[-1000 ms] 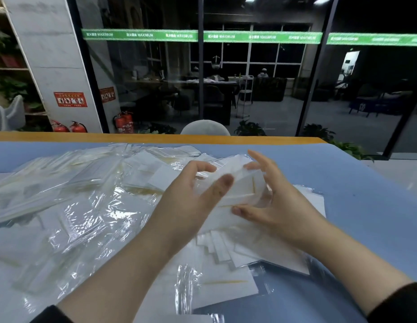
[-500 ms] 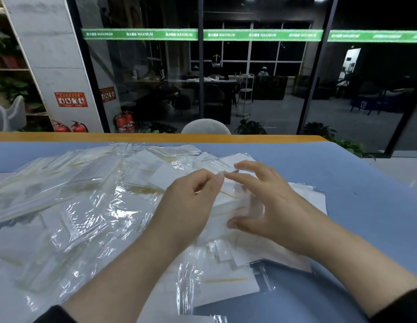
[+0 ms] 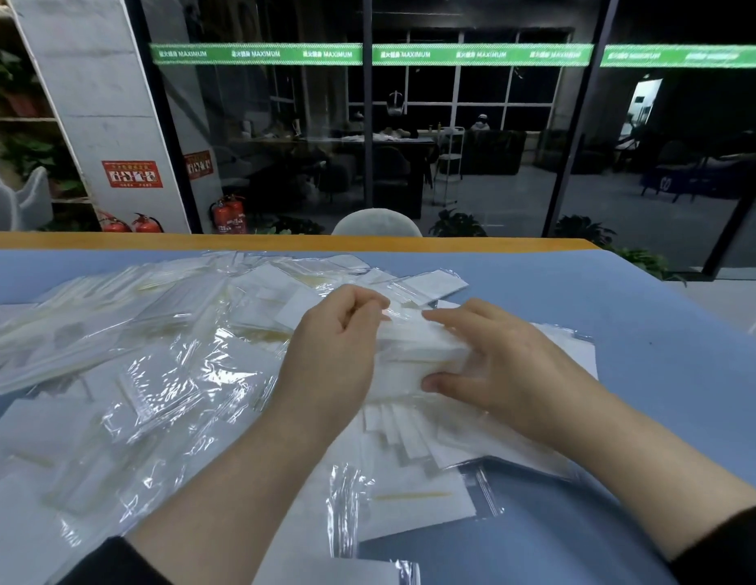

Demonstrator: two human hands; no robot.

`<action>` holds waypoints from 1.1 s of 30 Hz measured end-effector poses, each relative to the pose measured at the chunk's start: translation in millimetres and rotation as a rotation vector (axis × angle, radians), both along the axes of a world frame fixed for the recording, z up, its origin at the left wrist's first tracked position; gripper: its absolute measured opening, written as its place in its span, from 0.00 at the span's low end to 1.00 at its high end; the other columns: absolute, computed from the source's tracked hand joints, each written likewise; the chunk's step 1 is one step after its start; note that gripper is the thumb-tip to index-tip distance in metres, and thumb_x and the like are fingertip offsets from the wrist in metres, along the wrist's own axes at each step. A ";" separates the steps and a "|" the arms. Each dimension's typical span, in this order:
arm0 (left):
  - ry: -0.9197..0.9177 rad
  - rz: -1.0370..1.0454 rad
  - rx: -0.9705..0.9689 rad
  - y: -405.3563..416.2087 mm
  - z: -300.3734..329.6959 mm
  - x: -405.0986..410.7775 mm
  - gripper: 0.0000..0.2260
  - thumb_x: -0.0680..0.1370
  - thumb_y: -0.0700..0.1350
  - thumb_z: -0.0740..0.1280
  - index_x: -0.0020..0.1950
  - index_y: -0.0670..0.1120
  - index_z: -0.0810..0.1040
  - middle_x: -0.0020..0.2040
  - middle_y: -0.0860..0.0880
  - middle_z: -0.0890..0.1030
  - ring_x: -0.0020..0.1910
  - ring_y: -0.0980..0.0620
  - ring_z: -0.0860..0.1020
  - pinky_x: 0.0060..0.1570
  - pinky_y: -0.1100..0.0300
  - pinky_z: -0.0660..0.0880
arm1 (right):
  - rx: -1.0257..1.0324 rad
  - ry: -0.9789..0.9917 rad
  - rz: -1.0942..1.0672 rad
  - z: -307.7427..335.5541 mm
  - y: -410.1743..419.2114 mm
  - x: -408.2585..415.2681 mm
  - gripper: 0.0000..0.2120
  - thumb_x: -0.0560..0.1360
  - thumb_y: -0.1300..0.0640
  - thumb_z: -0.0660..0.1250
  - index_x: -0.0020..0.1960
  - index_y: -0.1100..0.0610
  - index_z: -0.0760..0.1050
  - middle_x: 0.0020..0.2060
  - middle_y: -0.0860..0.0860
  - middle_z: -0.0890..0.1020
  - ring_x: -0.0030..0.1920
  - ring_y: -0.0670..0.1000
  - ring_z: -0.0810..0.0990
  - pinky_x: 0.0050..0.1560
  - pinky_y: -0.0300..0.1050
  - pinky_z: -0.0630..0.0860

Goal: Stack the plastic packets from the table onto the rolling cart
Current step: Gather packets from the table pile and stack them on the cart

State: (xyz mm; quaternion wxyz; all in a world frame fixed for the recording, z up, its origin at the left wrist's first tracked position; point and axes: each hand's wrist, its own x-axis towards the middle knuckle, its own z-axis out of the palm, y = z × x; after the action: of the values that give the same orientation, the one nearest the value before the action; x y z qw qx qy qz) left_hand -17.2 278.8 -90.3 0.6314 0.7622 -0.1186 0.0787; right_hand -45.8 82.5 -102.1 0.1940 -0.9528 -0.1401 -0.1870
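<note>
Many clear plastic packets (image 3: 165,373) with white inserts lie heaped over the left and middle of the blue table (image 3: 642,331). Between my hands sits a small stack of packets (image 3: 414,352), held just above the heap. My left hand (image 3: 338,352) grips the stack's left end with curled fingers. My right hand (image 3: 494,365) holds the right end, fingers over the top and thumb along the near edge. The rolling cart is not in view.
The table has an orange far edge (image 3: 283,240). Behind it stands a grey chair back (image 3: 376,223), then a glass wall with a dark room beyond. Fire extinguishers (image 3: 228,215) stand at the left by a white pillar. Bare blue tabletop lies to the right.
My hands have closed in on the packets between them. The left fingers went from spread to curled, and the right fingers lowered onto the stack's top.
</note>
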 end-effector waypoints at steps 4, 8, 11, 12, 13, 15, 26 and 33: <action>0.017 -0.072 0.095 -6.0 -3.2 -4.3 0.06 0.83 0.50 0.63 0.50 0.53 0.79 0.38 0.54 0.79 0.29 0.59 0.70 0.33 0.61 0.68 | 0.207 0.032 0.047 -5.5 1.5 0.7 0.30 0.71 0.43 0.75 0.70 0.35 0.67 0.58 0.30 0.70 0.61 0.30 0.69 0.57 0.26 0.65; 0.124 -0.057 -0.029 -5.6 -3.4 -1.3 0.07 0.84 0.51 0.62 0.53 0.56 0.79 0.42 0.57 0.80 0.38 0.58 0.75 0.42 0.59 0.72 | 0.340 0.086 0.099 -3.6 -0.7 1.2 0.26 0.74 0.55 0.74 0.64 0.34 0.69 0.58 0.33 0.73 0.59 0.37 0.73 0.53 0.28 0.69; 0.091 -0.117 -0.077 -4.6 -3.5 -4.8 0.13 0.84 0.59 0.59 0.53 0.55 0.80 0.44 0.59 0.80 0.46 0.60 0.77 0.51 0.58 0.73 | 0.316 0.045 0.077 -1.3 -5.1 1.5 0.22 0.74 0.57 0.74 0.58 0.33 0.72 0.57 0.29 0.75 0.55 0.36 0.74 0.50 0.26 0.67; 0.074 -0.122 -0.092 -4.8 -3.2 -6.1 0.13 0.84 0.59 0.58 0.53 0.54 0.80 0.43 0.59 0.80 0.44 0.61 0.76 0.50 0.58 0.73 | 0.307 0.012 0.083 0.1 -5.8 0.7 0.22 0.74 0.57 0.74 0.57 0.34 0.73 0.57 0.30 0.75 0.56 0.36 0.74 0.51 0.26 0.67; 0.054 -0.124 -0.098 -4.6 -3.5 -6.3 0.13 0.84 0.58 0.58 0.53 0.54 0.79 0.42 0.59 0.80 0.41 0.62 0.75 0.48 0.59 0.72 | 0.303 -0.020 0.095 1.9 -6.3 -0.5 0.21 0.74 0.57 0.74 0.58 0.34 0.73 0.57 0.31 0.76 0.57 0.38 0.75 0.52 0.27 0.67; 0.023 -0.119 -0.056 -4.6 -4.3 -4.8 0.10 0.84 0.56 0.59 0.53 0.55 0.79 0.40 0.59 0.79 0.36 0.62 0.73 0.40 0.63 0.71 | 0.286 -0.027 0.110 4.0 -7.7 -2.3 0.21 0.74 0.55 0.74 0.60 0.35 0.73 0.58 0.34 0.77 0.57 0.42 0.76 0.53 0.31 0.69; 0.039 -0.276 0.116 3.5 -1.3 -7.1 0.24 0.77 0.49 0.74 0.64 0.70 0.67 0.51 0.57 0.80 0.49 0.57 0.81 0.54 0.58 0.79 | 0.299 -0.066 0.089 6.9 -7.1 -3.7 0.22 0.75 0.59 0.73 0.59 0.35 0.74 0.55 0.34 0.78 0.56 0.40 0.76 0.51 0.30 0.69; -0.101 -0.308 0.069 6.3 5.7 -11.2 0.27 0.76 0.44 0.74 0.66 0.67 0.68 0.52 0.60 0.80 0.49 0.65 0.79 0.46 0.73 0.72 | 0.321 -0.183 0.063 23.9 2.4 -35.4 0.20 0.75 0.58 0.72 0.65 0.45 0.76 0.53 0.33 0.76 0.54 0.39 0.75 0.51 0.29 0.68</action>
State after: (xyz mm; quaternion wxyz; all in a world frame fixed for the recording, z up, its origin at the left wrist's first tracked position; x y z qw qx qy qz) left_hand -28.4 285.1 -84.6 0.6025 0.7515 -0.2684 0.0151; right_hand -81.1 84.9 -78.2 0.3355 -0.8838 -0.1553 -0.2868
